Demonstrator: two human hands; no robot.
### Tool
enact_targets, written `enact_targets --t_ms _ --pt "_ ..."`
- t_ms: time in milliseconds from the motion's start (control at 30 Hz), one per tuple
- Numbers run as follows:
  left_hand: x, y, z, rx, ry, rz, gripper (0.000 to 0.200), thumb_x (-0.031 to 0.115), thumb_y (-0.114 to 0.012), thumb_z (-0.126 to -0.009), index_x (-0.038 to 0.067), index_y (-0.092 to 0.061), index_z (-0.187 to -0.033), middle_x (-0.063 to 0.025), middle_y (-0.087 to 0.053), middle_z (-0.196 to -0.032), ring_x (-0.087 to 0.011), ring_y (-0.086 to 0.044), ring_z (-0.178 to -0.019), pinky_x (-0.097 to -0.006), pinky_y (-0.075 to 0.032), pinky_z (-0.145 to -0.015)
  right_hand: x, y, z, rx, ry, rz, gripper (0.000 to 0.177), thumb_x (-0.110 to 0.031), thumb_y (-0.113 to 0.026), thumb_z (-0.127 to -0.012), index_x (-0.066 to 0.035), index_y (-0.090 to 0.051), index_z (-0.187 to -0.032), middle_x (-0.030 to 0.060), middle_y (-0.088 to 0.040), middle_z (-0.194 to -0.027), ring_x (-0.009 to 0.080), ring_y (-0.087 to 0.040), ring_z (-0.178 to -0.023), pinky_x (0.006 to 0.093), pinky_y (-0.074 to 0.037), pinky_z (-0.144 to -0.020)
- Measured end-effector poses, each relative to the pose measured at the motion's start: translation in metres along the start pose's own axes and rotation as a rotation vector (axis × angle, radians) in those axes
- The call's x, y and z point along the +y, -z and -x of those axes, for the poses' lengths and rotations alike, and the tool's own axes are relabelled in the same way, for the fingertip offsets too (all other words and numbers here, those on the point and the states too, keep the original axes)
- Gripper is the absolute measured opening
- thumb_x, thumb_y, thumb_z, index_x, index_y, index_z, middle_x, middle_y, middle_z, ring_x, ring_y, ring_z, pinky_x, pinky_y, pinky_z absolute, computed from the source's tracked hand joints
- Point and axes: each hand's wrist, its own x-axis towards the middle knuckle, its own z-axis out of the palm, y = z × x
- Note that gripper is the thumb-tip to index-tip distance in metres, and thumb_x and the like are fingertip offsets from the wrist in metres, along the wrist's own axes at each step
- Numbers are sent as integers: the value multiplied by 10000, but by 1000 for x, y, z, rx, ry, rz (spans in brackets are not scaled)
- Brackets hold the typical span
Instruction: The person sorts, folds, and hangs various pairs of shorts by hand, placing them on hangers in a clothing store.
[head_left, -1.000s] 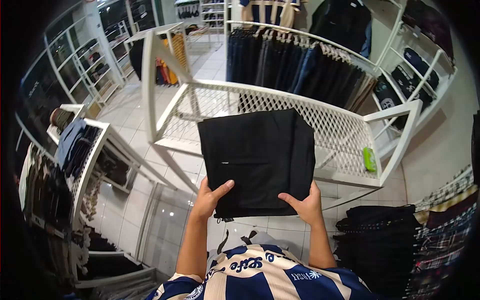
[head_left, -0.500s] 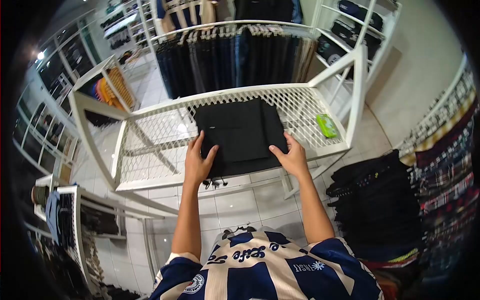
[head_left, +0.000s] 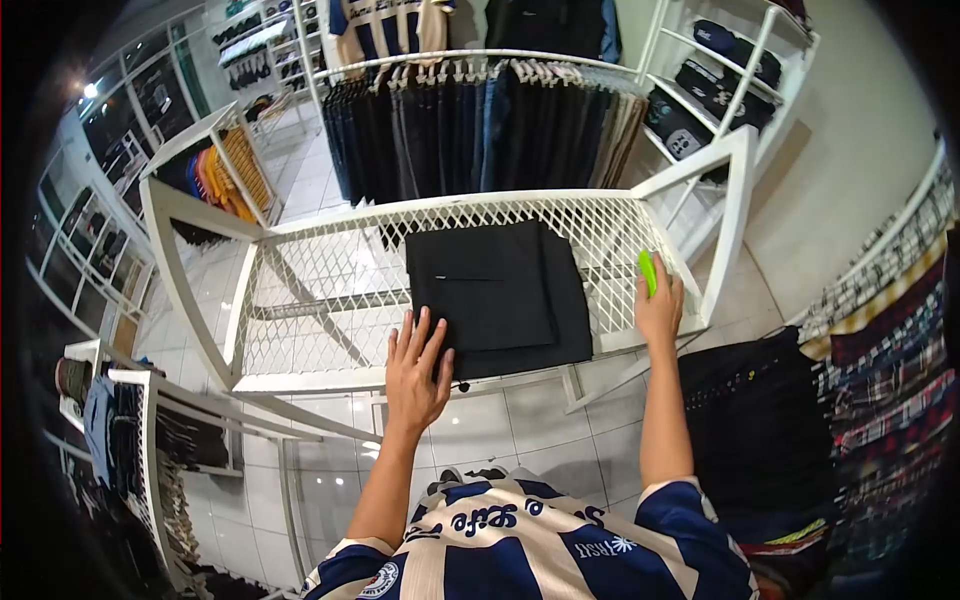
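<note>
Blk folded garment lies flat on the white mesh desk, approx mid-desk, slightly toward 5 o'c, w/ its near edge at or just past the near rim (can't tell which). Outline is close to square, so no clear long axis; upper layer's R edge runs roughly 12 to 6, tipping a bit 11–5.

L hand is the nearer one by far: sits at the garment's 7 o'c corner, fingers spread & pointing approx 12, tips & thumb resting on the cloth, palm off the near edge. L grip is loose, nothing pinched AFAICT. From it, most of the garment lies toward 1–2 o'c.

R hand is at the desk's 3 o'c end, well apart from the cloth. R grip is closed round a bright green item b/w thumb & fingers; the item's long axis is approx 11:30–5:30, nearly in line w/ the forearm. Whether it's lifted or touching the mesh, can't tell. From R grip, garment is at 9 o'c, bare mesh b/w.

Around: hung trousers past the desk at 12, caps on a shelf at 1, dk clothes stack at 4.
</note>
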Motion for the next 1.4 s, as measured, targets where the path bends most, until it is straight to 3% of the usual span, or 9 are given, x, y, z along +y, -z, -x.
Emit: enact_targets --t_ms 133,233,300,467,600,733,933,1133,1400 --pt "2 -4 4 58 15 24 469 199 -663 -969 89 -630 -1423 -151 -531 -1546 -399 -483 -1433 -508 -396 -1158 -138 42 57 -226 181 -538 546 -243 -699 -954 -192 -573 -1483 193 -577 -1194 409 -570 -1115 511 -458 -982" --pt "3 -3 1 108 19 50 474 205 -687 -933 66 -639 -1384 -156 -610 -1431 -380 -561 -1337 -494 -446 -1094 -197 32 100 -271 526 -492 531 -271 -715 -944 -223 -604 -1461 167 -587 -1224 357 -568 -1130 476 -449 -950" --pt "-1 -5 4 89 10 38 475 212 -688 -933 67 -640 -1382 -153 -609 -1436 -377 -562 -1338 -491 -446 -1095 -197 26 97 -298 605 -335 551 -304 -739 -917 -252 -619 -1453 139 -595 -1259 324 -557 -1129 466 -431 -925" --pt "0 -4 4 103 34 69 454 223 -692 -922 74 -664 -1349 -134 -623 -1422 -360 -583 -1321 -494 -451 -1097 -108 -7 11 -146 53 20 476 -252 -734 -909 -208 -673 -1379 127 -632 -1202 341 -561 -1113 527 -415 -969" --pt "-2 -5 2 93 40 39 469 238 -702 -908 73 -659 -1345 -142 -623 -1418 -357 -595 -1312 -506 -466 -1084 -183 25 24 -93 402 -446 550 -263 -797 -856 -261 -674 -1392 97 -639 -1196 323 -583 -1073 477 -434 -951" --pt "-3 -5 4 83 31 18 477 241 -706 -902 74 -657 -1345 -144 -629 -1401 -358 -604 -1302 -505 -473 -1077 -232 9 66 -369 691 -370 523 -327 -786 -860 -313 -688 -1374 101 -642 -1194 304 -603 -1029 446 -442 -906" --pt "-2 -7 2 137 43 38 476 246 -696 -891 62 -661 -1329 -141 -643 -1372 -353 -619 -1281 -493 -474 -1076 -162 -23 -28 -202 135 86 515 -277 -758 -901 -278 -655 -1405 140 -635 -1187 352 -584 -1132 533 -406 -1023" --pt "-3 -7 3 123 28 52 474 208 -699 -873 61 -660 -1322 -151 -634 -1365 -366 -614 -1266 -469 -472 -1075 -232 15 56 -424 716 -294 552 -341 -780 -873 -305 -653 -1408 99 -623 -1243 318 -589 -1087 473 -435 -934" --pt "-3 -8 1 123 28 54 486 266 -670 -907 49 -650 -1341 -159 -635 -1364 -363 -597 -1291 -487 -455 -1093 -161 -28 -27 -189 245 3 517 -312 -772 -890 -253 -669 -1394 132 -637 -1203 350 -593 -1099 495 -434 -968"
